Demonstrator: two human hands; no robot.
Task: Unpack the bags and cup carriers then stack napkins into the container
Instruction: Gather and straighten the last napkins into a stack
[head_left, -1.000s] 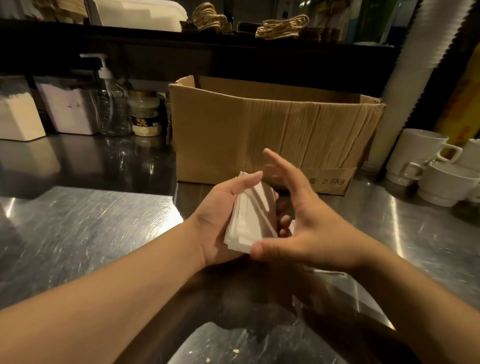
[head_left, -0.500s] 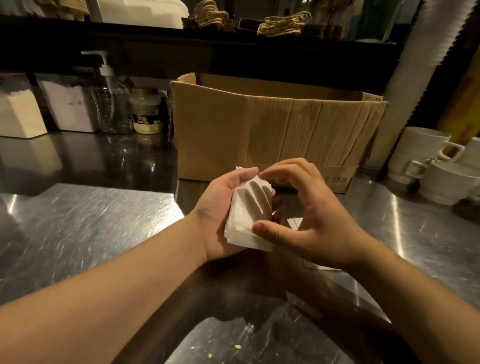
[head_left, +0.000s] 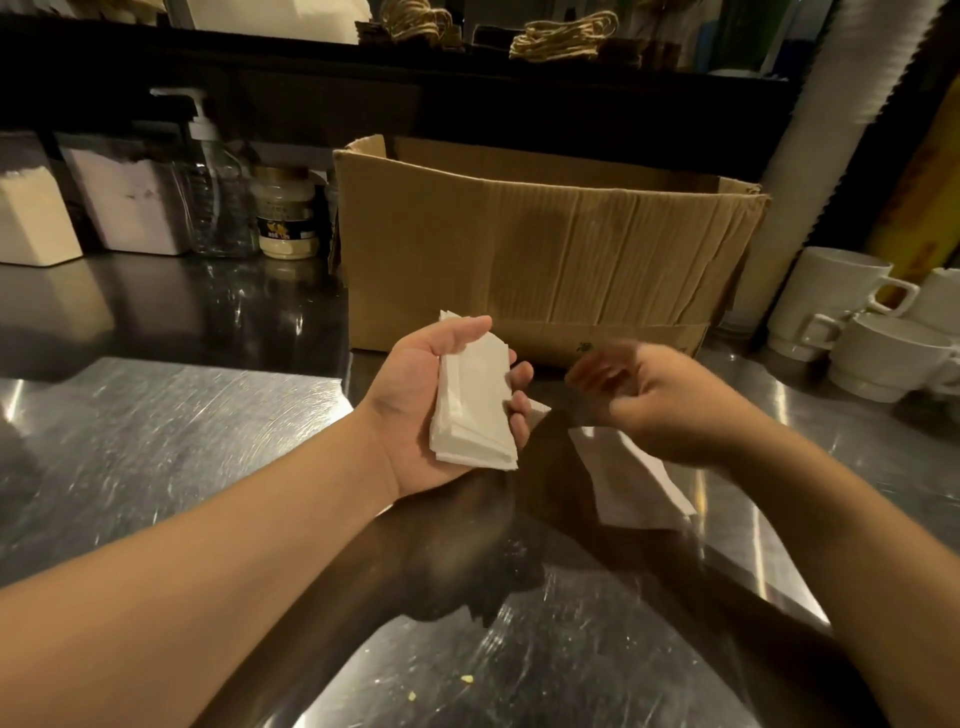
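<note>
My left hand (head_left: 415, 400) holds a small stack of white napkins (head_left: 475, 405) upright above the steel counter, thumb along the top edge and fingers curled behind. My right hand (head_left: 654, 400) hovers to the right of the stack, apart from it; it is motion-blurred, its fingers loosely curled, and nothing shows in it. More white napkins (head_left: 628, 478) lie flat on the counter under my right wrist. An open brown cardboard box (head_left: 545, 249) stands just behind both hands.
Two clear containers with white contents (head_left: 31, 218) (head_left: 130, 208), a pump bottle (head_left: 218, 192) and a jar (head_left: 285, 213) line the back left. White mugs (head_left: 857, 322) cluster at the right, beside a tall sleeve of cups (head_left: 831, 130). Coiled bag handles (head_left: 566, 34) sit on the shelf above.
My right hand let go of the napkin stack and pulled away to the right. The left hand keeps holding the stack, now tilted more open toward me.
</note>
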